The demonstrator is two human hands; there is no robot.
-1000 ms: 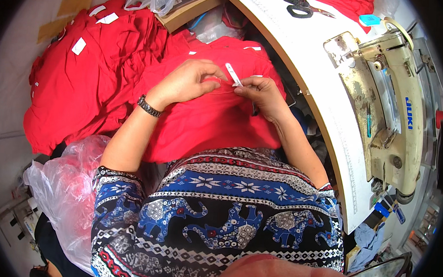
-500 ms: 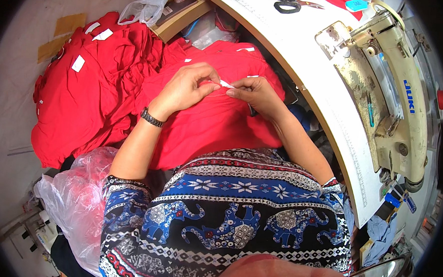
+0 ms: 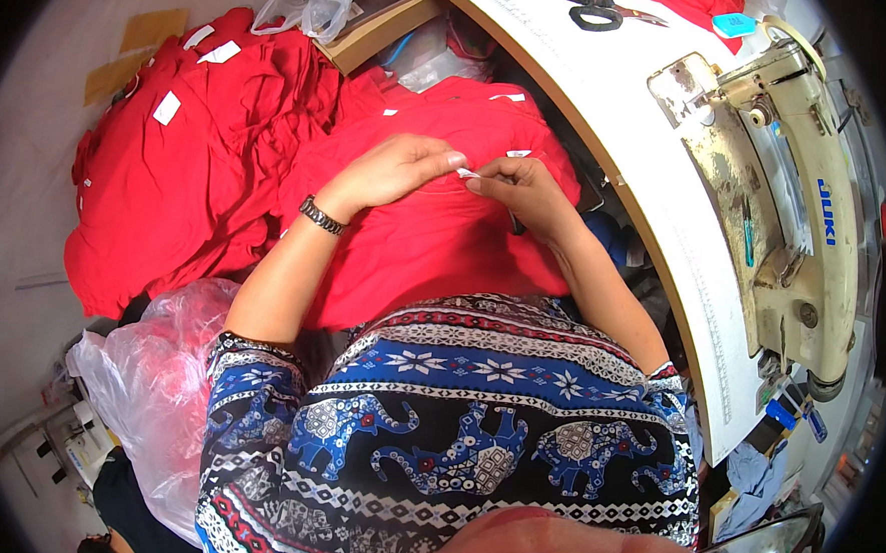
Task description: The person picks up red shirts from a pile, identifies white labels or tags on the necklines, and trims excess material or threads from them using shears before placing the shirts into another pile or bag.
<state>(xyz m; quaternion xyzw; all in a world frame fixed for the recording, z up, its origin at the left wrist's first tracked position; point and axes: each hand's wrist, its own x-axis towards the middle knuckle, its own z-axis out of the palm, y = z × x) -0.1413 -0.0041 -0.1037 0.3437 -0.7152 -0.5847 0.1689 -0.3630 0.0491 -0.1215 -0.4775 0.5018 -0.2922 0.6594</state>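
Note:
A red garment [image 3: 434,261] is spread over my lap, with a small white label [image 3: 467,174] standing up from it between my hands. My right hand [image 3: 529,196] pinches this label between thumb and fingertips. A small dark object [image 3: 516,223] juts out below the right palm; its kind is hidden. Close by on the left, my left hand [image 3: 393,171] is closed on the cloth, its thumb reaching toward the label and its other fingers partly hidden. A dark bracelet circles the left wrist.
Heaped red garments [image 3: 183,173] with white tags lie at left, above a clear plastic bag [image 3: 148,351]. A curved white tabletop [image 3: 657,203] on the right carries black-handled scissors [image 3: 602,9] and a cream sewing machine [image 3: 813,196]. An open cardboard box [image 3: 380,38] stands at the back.
My left hand has shifted from a fingertip pinch at the label to lying lower over the cloth, thumb extended. The right hand keeps its pinch. The whole view has shifted slightly.

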